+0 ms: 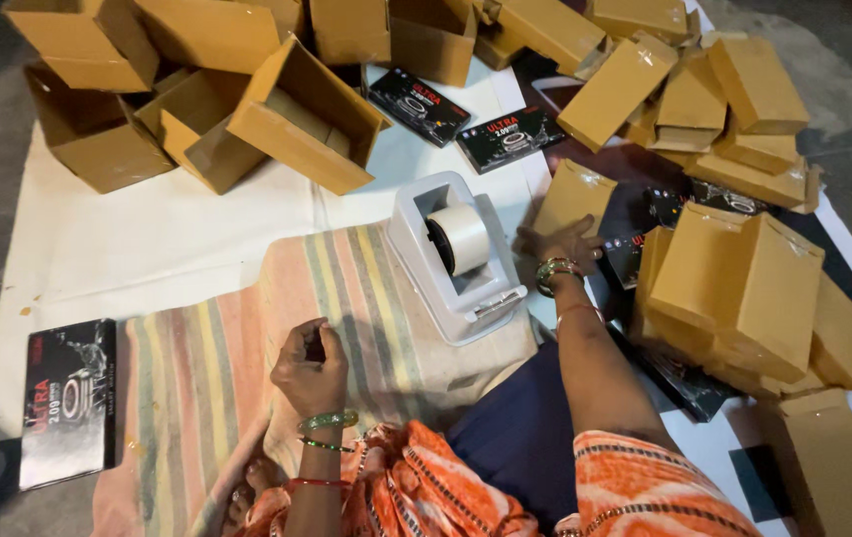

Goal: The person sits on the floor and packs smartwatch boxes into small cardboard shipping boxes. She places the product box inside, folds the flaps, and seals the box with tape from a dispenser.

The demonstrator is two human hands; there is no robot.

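My left hand (310, 366) rests on a striped cloth (207, 368), fingers curled shut with nothing visible in them. My right hand (567, 245) reaches out flat, fingers spread, touching a folded brown cardboard box (573, 194) that leans just right of a grey tape dispenser (456, 254) holding a white tape roll. A stack of flat brown boxes (739, 288) lies right of that hand. Both wrists wear bangles.
Open cardboard boxes (297, 114) pile up at the back left, closed ones (704, 99) at the back right. Black product packs lie at the back centre (421, 104) and near left (68, 398). A white sheet (148, 239) covers the concrete floor.
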